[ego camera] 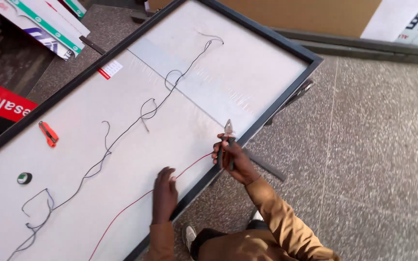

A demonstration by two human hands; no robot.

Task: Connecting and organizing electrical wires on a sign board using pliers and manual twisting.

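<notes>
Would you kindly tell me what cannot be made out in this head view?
- Pliers: handles hidden inside the right hand.
- Red wire: its end is covered by the right hand; a stretch lies under the left hand.
- Dark wire: cut off by the bottom edge.
- Tape roll: too small for detail.

Pliers [228,129] in right hand [233,159], left hand [164,193] on red wire [136,203]

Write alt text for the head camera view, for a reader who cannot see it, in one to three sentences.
A person's right hand holds pliers upright at the end of a red wire, while the left hand presses that wire onto a large white panel in a dark frame. A long dark wire, an orange cutter and a roll of tape lie on the panel.
</notes>
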